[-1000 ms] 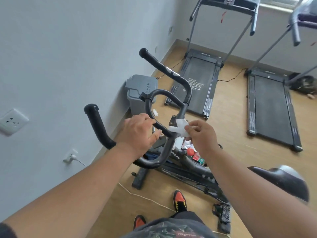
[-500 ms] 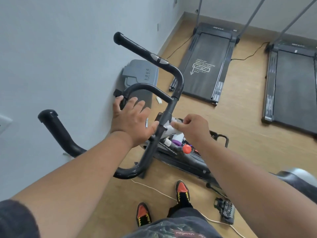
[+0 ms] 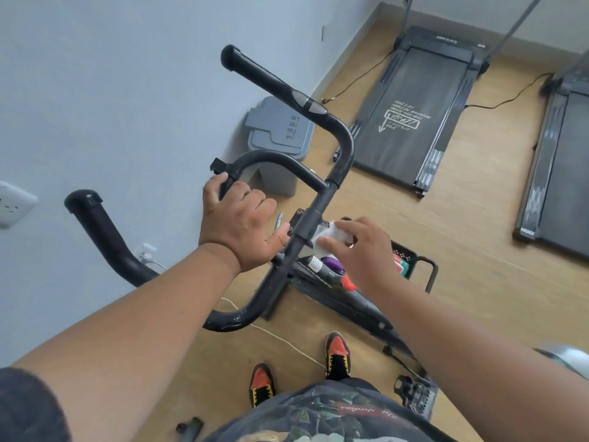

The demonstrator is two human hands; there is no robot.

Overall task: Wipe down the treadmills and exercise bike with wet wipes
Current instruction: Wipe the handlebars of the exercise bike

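My right hand [image 3: 360,250] has its grip closed on a crumpled white wet wipe [image 3: 331,235], pinched between thumb and fingers and pressed against the right side of the exercise bike's black tubular metal handlebar [image 3: 314,215]. That centre bar runs long from near my waist up and away to the right, so the wipe should travel along it, I judge. My left hand [image 3: 237,223] is on the bar's other side, its grip curled round the inner black loop [image 3: 274,157], steadying the frame. Beyond, well apart on the wooden floor [image 3: 398,224], the two black treadmills [image 3: 414,113] lie lengthwise away from me.
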